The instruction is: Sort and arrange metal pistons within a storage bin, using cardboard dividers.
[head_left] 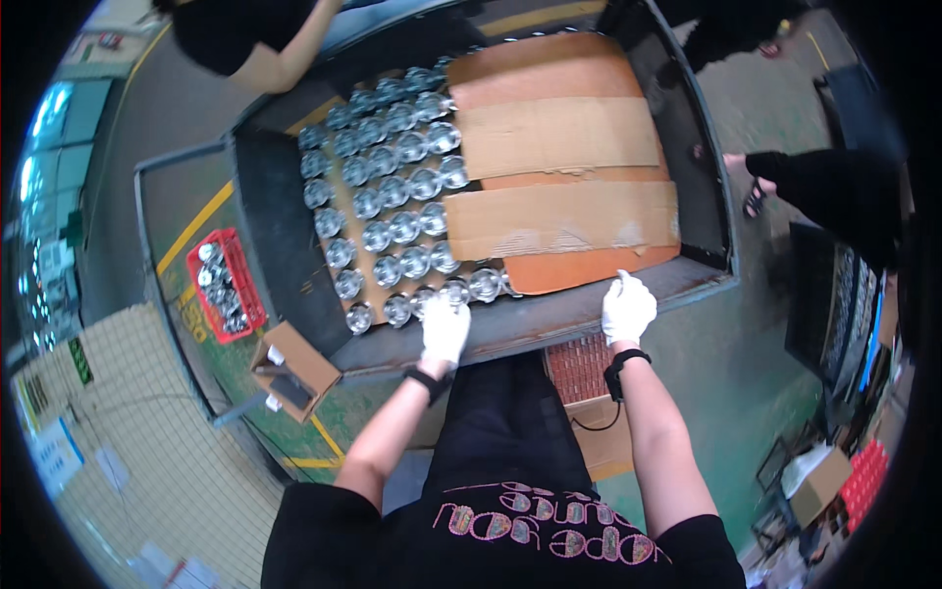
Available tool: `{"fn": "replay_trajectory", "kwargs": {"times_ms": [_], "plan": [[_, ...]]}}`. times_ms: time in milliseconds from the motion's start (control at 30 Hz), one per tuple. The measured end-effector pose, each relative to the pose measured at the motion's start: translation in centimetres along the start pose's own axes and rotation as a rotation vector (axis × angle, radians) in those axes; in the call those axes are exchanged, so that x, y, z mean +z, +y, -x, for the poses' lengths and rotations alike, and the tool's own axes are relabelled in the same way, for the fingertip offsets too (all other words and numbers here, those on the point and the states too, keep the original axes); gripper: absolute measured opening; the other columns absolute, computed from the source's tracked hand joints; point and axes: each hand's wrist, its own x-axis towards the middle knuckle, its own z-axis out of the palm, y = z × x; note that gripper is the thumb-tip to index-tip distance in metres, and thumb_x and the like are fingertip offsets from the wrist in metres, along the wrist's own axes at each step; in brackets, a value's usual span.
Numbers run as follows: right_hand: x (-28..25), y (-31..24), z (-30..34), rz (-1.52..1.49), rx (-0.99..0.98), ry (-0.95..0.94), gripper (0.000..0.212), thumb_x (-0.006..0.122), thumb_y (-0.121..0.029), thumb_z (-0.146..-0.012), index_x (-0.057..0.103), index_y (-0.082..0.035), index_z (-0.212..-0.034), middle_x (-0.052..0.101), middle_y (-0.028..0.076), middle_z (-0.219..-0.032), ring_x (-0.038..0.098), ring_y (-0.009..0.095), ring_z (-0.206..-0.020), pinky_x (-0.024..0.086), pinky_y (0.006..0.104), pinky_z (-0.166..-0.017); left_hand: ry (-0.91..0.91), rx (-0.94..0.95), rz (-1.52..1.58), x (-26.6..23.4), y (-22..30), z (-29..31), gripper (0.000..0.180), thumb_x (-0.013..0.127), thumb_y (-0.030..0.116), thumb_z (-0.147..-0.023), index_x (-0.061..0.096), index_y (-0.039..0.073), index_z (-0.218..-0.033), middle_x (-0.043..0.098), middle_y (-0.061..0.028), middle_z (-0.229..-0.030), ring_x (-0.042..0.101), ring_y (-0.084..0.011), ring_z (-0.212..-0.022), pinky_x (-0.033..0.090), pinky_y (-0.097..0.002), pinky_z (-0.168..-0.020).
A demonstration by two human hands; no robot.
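Both hands wear white gloves at the near side of a large dark metal bin (491, 336). My left hand (445, 332) reaches over the near rim, its fingers closed around a shiny round metal part (455, 291) in the front row. My right hand (628, 308) is over the near rim at the right, close to the edge of an orange-brown board (574, 273); its fingers are partly extended with nothing visible in them. Rows of similar metal parts (404, 228) stand on a brown sheet in the bin's left half. Flattened cardboard strips (559, 218) lie across the board.
Left of the bin, a red crate (257, 312) holds loose metal pieces. An opened cardboard box (309, 365) hangs by the bin's near left corner. Another person's arm (285, 67) is at the far left; a person's dark-clad leg (824, 187) shows at the right.
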Motion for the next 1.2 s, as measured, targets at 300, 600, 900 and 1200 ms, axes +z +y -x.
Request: {"fn": "replay_trajectory", "kwargs": {"times_ms": [300,600,900,1200], "plan": [[1.4,0.9,0.6,0.096,-0.053,0.052,0.029,0.049,-0.027,-0.089,0.068,-0.012,-0.105,0.068,0.010,-0.090,0.065,0.028,-0.080,0.050,0.0418,-0.074,-0.317,0.135,0.208,-4.0,0.9,21.1,0.020,0.060,0.016,-0.084,0.068,0.008,-0.100,0.064,-0.0122,-0.108,0.060,-0.0307,-0.101,0.048,-0.0404,-0.089],[1.6,0.3,-0.4,0.209,-0.056,0.106,0.027,0.044,-0.021,-0.087,0.067,-0.010,-0.099,0.068,0.012,-0.088,0.066,0.029,-0.082,0.050,0.0443,-0.073,-0.435,-0.069,0.005,-0.7,-10.4,26.6,0.029,0.055,0.027,-0.085,0.070,0.009,-0.103,0.066,-0.0162,-0.106,0.063,-0.0336,-0.099,0.050,-0.0431,-0.090],[-5.7,-7.2,10.4,-0.227,-0.755,-0.023,0.010,0.054,-0.013,-0.078,0.055,-0.003,-0.079,0.057,0.021,-0.081,0.055,0.038,-0.080,0.045,0.0471,-0.073,-0.317,-0.481,0.425,2.2,-18.5,32.2,0.030,0.057,0.016,-0.085,0.067,-0.003,-0.106,0.069,-0.0197,-0.104,0.066,-0.0311,-0.098,0.050,-0.0374,-0.089],[8.1,4.3,15.3,0.252,-0.564,-0.637,0.042,0.049,-0.018,-0.084,0.054,-0.003,-0.123,0.056,0.019,-0.125,0.050,0.036,-0.119,0.038,0.0507,-0.099,-0.553,-0.048,-0.183,7.8,-28.1,34.9,0.022,0.051,0.018,-0.087,0.067,0.007,-0.076,0.067,-0.0159,-0.082,0.066,-0.0330,-0.074,0.051,-0.0459,-0.065]]}}
